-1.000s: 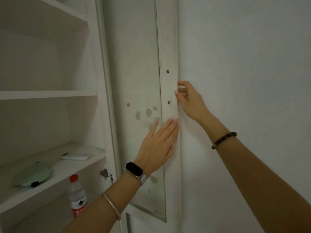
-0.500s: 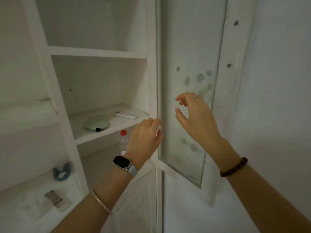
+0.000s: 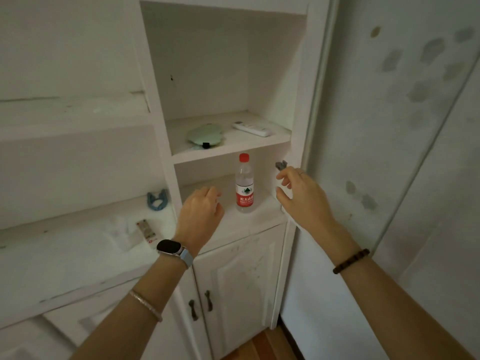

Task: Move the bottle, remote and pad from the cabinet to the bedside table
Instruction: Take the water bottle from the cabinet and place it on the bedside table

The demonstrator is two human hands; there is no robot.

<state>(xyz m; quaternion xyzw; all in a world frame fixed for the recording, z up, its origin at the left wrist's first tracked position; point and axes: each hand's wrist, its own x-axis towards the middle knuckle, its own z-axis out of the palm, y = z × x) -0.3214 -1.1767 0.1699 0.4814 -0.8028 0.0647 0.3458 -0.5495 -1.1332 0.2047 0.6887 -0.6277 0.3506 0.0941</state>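
A clear water bottle (image 3: 244,185) with a red cap and red label stands upright on the cabinet's lower open shelf (image 3: 257,220). On the shelf above lie a pale green round pad (image 3: 206,133) and a white remote (image 3: 251,128). My left hand (image 3: 201,211) hovers just left of the bottle, fingers loosely curled, holding nothing. My right hand (image 3: 302,194) hovers just right of the bottle, fingers relaxed and empty. Neither hand touches the bottle.
The cabinet's glass door (image 3: 389,126) stands swung open at the right against the wall. A hinge (image 3: 280,165) juts from the frame by my right hand. On the left counter (image 3: 78,255) lie another remote (image 3: 146,229) and a blue object (image 3: 156,200). Closed lower doors (image 3: 233,294) sit below.
Both hands have left the glass door and dropped to either side of the bottle. My view has tilted down and left, bringing the lower shelf and lower doors into sight.
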